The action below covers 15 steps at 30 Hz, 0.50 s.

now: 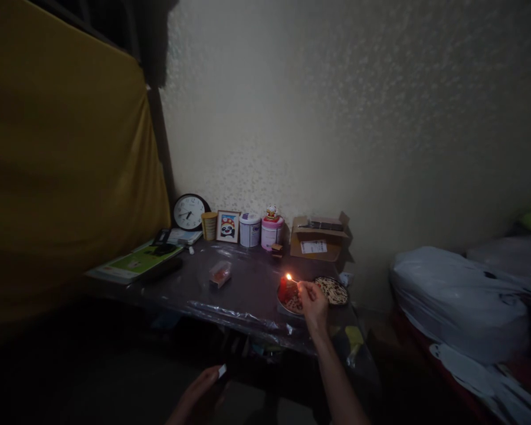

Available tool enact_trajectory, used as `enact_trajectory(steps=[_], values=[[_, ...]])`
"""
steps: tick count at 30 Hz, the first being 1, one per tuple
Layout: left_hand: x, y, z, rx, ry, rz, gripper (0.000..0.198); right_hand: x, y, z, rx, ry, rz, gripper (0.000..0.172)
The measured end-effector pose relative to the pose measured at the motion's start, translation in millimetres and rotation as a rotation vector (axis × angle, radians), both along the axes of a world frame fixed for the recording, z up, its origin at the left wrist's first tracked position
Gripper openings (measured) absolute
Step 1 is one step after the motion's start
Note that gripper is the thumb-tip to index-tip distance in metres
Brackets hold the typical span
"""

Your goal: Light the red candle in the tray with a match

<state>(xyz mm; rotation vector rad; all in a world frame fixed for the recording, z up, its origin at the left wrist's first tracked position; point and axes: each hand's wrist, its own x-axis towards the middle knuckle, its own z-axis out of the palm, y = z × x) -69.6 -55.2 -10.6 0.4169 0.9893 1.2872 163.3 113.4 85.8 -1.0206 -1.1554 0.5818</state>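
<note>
My right hand (312, 298) pinches a burning match (294, 280) between thumb and fingers. Its flame is at the top of a red candle (284, 288); whether the wick has caught I cannot tell. The candle stands in a round dish (284, 306) of small pale and brown pieces, partly hidden by my hand. Behind my fingers is a second round dish (346, 297) holding pale elongated pieces. Low in the view, in shadow, my left hand (203, 386) is closed around a small object with a white end (222, 371), its kind unclear.
The dark table (248, 289) has a plastic cover and bears a clear packet (220, 274). Along the wall stand a clock (189, 212), panda picture (228, 227), two tubs (250, 231) and an open cardboard box (316, 243). A yellow cloth (71, 141) hangs left; a white bag (455, 295) lies right.
</note>
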Motion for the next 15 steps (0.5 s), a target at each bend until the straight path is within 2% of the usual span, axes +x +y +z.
enact_trajectory(steps=[7,13,15], values=[[1,-1,2.9,0.000,-0.003,0.006,0.039,-6,9,-0.2,-0.001,-0.048,-0.021,0.023],[4,-6,0.5,0.082,-0.026,0.079,0.038,-7,19,-6.6,-0.015,-0.096,-0.053,0.023],[4,-4,-0.6,0.055,-0.024,0.050,0.035,-7,21,-8.2,-0.020,-0.107,-0.062,0.023]])
